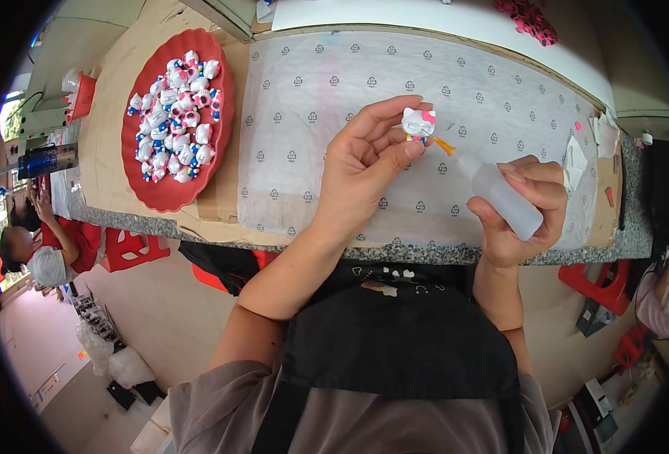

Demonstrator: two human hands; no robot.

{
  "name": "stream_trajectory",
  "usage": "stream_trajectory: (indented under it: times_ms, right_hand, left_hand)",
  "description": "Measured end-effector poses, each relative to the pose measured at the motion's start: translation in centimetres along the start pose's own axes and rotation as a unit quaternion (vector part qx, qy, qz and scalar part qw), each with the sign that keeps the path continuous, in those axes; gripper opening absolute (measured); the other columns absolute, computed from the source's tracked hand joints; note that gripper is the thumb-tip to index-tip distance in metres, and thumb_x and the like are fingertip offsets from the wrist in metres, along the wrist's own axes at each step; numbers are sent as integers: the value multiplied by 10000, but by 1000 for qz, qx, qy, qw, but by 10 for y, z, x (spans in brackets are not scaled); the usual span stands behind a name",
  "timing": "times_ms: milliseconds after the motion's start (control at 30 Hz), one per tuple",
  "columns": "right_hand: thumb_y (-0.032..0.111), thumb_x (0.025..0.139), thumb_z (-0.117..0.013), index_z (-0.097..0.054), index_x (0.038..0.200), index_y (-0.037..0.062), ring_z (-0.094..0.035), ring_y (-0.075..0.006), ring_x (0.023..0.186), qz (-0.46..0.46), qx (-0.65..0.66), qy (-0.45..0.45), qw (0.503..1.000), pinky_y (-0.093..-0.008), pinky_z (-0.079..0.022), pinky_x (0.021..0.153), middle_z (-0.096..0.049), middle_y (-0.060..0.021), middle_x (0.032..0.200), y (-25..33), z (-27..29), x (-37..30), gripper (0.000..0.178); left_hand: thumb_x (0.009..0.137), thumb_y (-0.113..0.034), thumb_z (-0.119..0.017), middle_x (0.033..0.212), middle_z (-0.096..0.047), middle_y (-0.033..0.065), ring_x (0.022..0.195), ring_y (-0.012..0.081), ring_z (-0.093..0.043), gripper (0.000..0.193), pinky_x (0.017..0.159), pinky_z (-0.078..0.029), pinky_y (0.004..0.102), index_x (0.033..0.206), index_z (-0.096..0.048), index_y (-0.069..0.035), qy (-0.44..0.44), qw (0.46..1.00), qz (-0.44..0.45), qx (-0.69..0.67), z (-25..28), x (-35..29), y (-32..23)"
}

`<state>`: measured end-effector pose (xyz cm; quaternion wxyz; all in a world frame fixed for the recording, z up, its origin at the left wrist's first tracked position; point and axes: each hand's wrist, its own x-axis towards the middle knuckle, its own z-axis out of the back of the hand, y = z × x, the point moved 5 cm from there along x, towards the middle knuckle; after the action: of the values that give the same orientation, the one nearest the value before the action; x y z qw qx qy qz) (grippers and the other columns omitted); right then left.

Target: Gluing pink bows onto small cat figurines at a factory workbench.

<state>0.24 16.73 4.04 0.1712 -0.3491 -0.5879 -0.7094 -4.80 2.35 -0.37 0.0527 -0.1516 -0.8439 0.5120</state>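
Observation:
My left hand [368, 163] pinches a small white cat figurine [417, 123] with a pink bow between thumb and fingertips, raised above a translucent printed sheet [334, 83]. My right hand [527, 212] grips a translucent squeeze bottle [501, 198] tilted up and left. Its orange nozzle [444, 144] touches the underside of the figurine.
A red oval tray [217, 144] at the left holds several similar white figurines. Brown cardboard [115, 129] underlies tray and sheet on a speckled stone counter [425, 253]. Paper scraps [576, 163] lie at the right. Other people sit at the far left and far right near red stools.

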Motion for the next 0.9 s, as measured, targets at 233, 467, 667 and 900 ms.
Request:
stream_trajectory:
  times_ms: [233, 467, 667, 900]
  right_hand:
    - [13, 500, -768, -509, 847, 22, -500, -154, 622, -1, 7, 6, 1000, -235, -416, 544, -477, -88, 809, 0, 0, 0, 433]
    - [14, 507, -763, -506, 845, 21, -490, -157, 628, 16, 2, -5, 1000, -237, -410, 547, -472, -91, 810, -1, 2, 0, 424]
    - [27, 508, -769, -508, 841, 21, -492, -157, 632, 20, 6, -12, 1000, -235, -417, 551, -474, -91, 812, 0, 2, 0, 423]
    - [23, 502, -770, -510, 839, 21, -499, -158, 629, 11, 16, -3, 1000, -235, -424, 546, -476, -92, 807, 1, 0, 0, 425]
  left_hand:
    - [751, 37, -526, 1014, -534, 79, 846, 108, -536, 364, 752, -429, 208, 1102, -437, 3, -5, 1000, 6, -5, 0, 0, -1]
    - [750, 32, -534, 997, -542, 73, 836, 110, -545, 364, 752, -433, 211, 1101, -441, 2, 3, 1000, 13, -11, 0, -1, 0]
    - [749, 43, -530, 996, -543, 73, 835, 102, -542, 362, 752, -433, 211, 1099, -443, 8, 8, 1000, 11, -11, -1, -1, 0]
    - [745, 46, -534, 994, -543, 70, 822, 88, -535, 369, 745, -429, 198, 1101, -445, 8, 10, 1000, 7, 0, -1, -1, 0]
